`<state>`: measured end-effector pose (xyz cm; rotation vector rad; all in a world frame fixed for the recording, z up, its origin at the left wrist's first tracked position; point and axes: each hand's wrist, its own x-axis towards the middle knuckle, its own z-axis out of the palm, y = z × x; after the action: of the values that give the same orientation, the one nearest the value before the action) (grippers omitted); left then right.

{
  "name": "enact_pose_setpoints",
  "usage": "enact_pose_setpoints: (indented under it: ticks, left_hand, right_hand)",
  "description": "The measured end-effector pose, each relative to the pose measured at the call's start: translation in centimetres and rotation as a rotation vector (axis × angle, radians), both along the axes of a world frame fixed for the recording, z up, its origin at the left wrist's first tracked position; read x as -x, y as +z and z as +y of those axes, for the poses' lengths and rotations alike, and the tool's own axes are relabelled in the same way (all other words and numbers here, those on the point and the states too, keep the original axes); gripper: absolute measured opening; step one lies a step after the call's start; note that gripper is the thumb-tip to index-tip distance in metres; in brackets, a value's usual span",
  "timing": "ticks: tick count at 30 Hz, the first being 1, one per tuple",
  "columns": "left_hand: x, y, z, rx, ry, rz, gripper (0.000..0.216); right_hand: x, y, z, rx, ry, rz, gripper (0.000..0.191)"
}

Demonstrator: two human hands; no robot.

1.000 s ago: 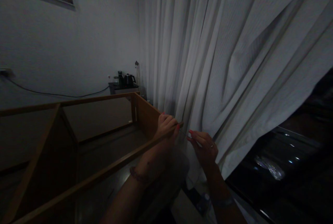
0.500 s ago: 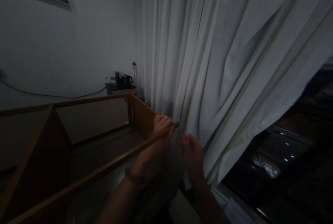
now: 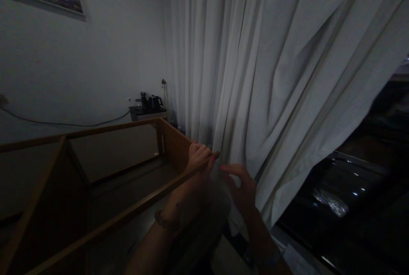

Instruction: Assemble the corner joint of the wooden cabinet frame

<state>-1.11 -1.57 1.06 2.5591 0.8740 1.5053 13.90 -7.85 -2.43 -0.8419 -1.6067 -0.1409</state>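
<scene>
Left hand (image 3: pixel 198 156): clamped over the end of the wooden rail (image 3: pixel 128 211), centre frame.
Right hand (image 3: pixel 241 181): just beside it, fingertips drawn together at that end; what they hold is too dim to tell.
Curtain (image 3: pixel 271 75): close behind both hands.
Kettle (image 3: pixel 155 102): far, centre left.
Risk: anything small pinched there could drop unseen into the curtain's folds, given the poor light.

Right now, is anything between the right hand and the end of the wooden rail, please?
Nothing visible does: the right hand is just beside the rail end, which the left hand grips; the curtain hangs behind them.
</scene>
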Motion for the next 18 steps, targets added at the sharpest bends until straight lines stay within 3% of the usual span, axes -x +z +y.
enact_pose_setpoints:
  ticks: [4, 10, 13, 18]
  left_hand:
    - [0.0, 0.1, -0.1, 0.001, -0.01, -0.003, 0.024]
    - [0.0, 0.0, -0.1, 0.002, -0.004, -0.024, 0.024]
    - [0.0, -0.1, 0.0, 0.002, 0.006, -0.008, 0.025]
    - [0.1, 0.0, -0.1, 0.016, -0.004, -0.011, 0.024]
  right_hand:
    - [-1.0, 0.0, 0.4, -0.136, -0.014, -0.152, 0.019]
    - [-0.8, 0.0, 1.1, -0.219, -0.029, -0.113, 0.016]
    - [-0.1, -0.1, 1.3, -0.172, -0.014, -0.026, 0.011]
    - [2.4, 0.0, 1.1, 0.033, -0.045, 0.354, 0.028]
